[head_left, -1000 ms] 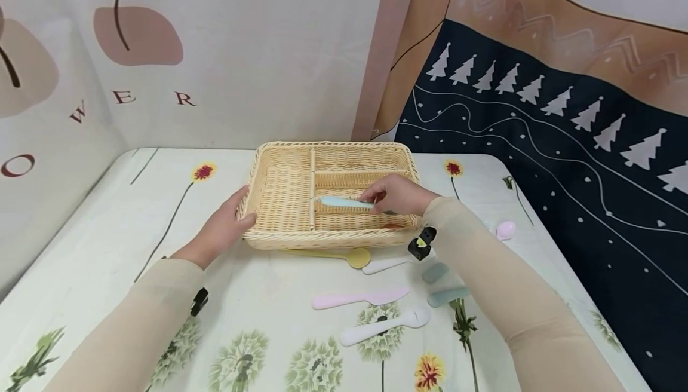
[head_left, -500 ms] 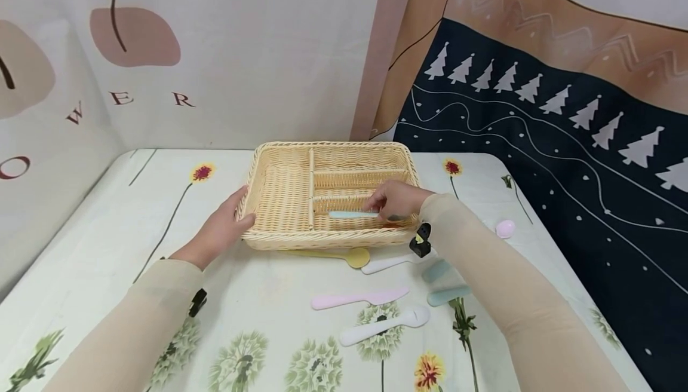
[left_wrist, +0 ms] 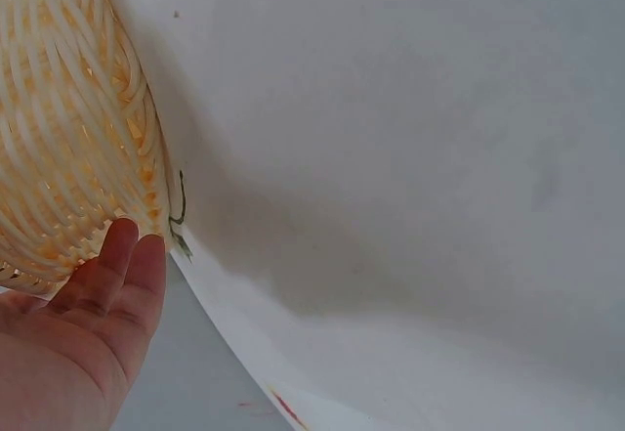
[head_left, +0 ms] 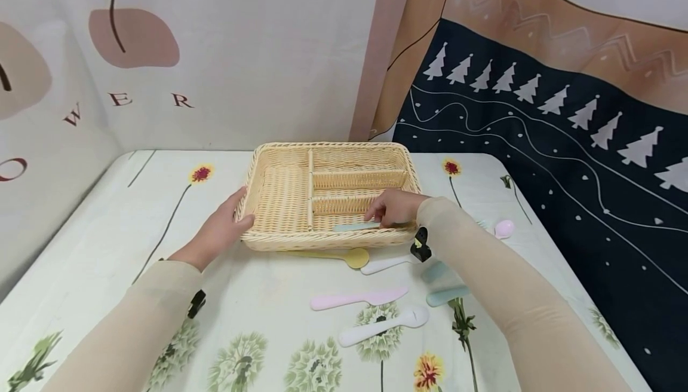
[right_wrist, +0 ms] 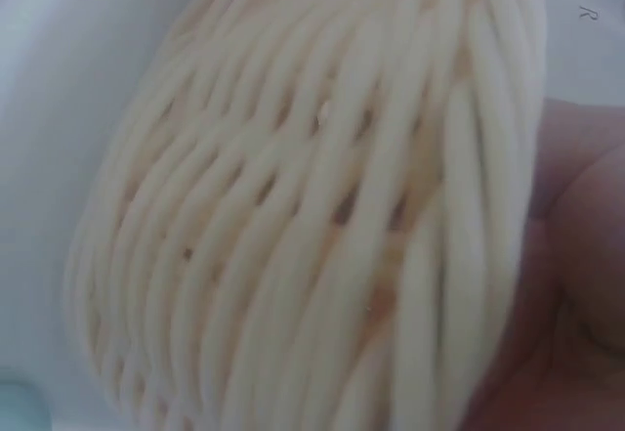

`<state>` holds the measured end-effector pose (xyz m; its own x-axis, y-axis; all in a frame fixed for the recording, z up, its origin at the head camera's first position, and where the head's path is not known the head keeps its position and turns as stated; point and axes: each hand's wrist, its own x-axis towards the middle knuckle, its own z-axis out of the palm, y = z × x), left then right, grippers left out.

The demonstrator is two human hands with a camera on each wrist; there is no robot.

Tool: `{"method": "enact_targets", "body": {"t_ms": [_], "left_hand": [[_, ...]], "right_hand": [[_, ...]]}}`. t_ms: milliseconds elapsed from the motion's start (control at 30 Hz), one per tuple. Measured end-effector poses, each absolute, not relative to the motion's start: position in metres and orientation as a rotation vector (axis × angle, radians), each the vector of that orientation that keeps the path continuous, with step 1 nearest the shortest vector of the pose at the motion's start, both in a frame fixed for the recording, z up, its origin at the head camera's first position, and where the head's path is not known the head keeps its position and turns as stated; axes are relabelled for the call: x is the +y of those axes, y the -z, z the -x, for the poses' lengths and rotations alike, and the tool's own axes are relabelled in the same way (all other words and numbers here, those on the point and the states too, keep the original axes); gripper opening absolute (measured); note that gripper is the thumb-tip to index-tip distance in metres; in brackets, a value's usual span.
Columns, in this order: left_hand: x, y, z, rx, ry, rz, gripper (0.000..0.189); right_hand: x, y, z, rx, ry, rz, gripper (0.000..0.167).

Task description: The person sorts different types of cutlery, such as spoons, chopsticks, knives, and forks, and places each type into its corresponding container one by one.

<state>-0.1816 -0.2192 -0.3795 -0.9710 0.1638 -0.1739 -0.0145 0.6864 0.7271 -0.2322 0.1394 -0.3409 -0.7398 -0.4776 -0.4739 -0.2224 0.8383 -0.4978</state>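
A wicker basket (head_left: 283, 195) with a divider down its middle and smaller compartments on the right stands on the table. My left hand (head_left: 223, 224) grips its left rim, thumb over the edge; in the left wrist view the fingers (left_wrist: 146, 270) lie against the outer weave. My right hand (head_left: 395, 207) reaches over the right side into the front compartment. It pinches a light blue piece of cutlery (head_left: 352, 227), low along the front wall, one end hidden under the hand. The basket's woven wall (right_wrist: 293, 206) covers most of the right wrist view.
In front of the basket lie a yellow spoon (head_left: 357, 257), a white utensil (head_left: 384, 265), a pink knife (head_left: 357, 299) and a white spoon-like piece (head_left: 387, 325). Teal handles (head_left: 447, 295) lie partly under the right sleeve. A pink spoon (head_left: 504, 229) lies farther right.
My right hand has moved down and toward the front wall with the light blue cutlery piece, from above the divider into the front compartment. The left hand keeps its hold.
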Motion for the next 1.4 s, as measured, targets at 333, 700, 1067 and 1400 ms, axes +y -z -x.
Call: {"method": "enact_targets", "body": {"t_ms": [333, 700, 1067, 1400], "left_hand": [[-0.218, 0.38, 0.182, 2.66, -1.158, -0.124, 0.078], [-0.215, 0.38, 0.183, 2.654, -1.149, -0.123, 0.078], [-0.219, 0.377, 0.181, 2.661, -1.157, -0.14, 0.078], [-0.221, 0.38, 0.182, 2.661, -1.162, -0.145, 0.078]], "right_hand": [[0.138, 0.34, 0.235, 2.383, 0.506, 0.539, 0.037], [0.138, 0.332, 0.232, 2.398, 0.448, 0.507, 0.036], [0.15, 0.303, 0.233, 2.459, 0.623, 0.499, 0.039], [0.162, 0.29, 0.22, 2.6, 0.931, 0.42, 0.039]]}}
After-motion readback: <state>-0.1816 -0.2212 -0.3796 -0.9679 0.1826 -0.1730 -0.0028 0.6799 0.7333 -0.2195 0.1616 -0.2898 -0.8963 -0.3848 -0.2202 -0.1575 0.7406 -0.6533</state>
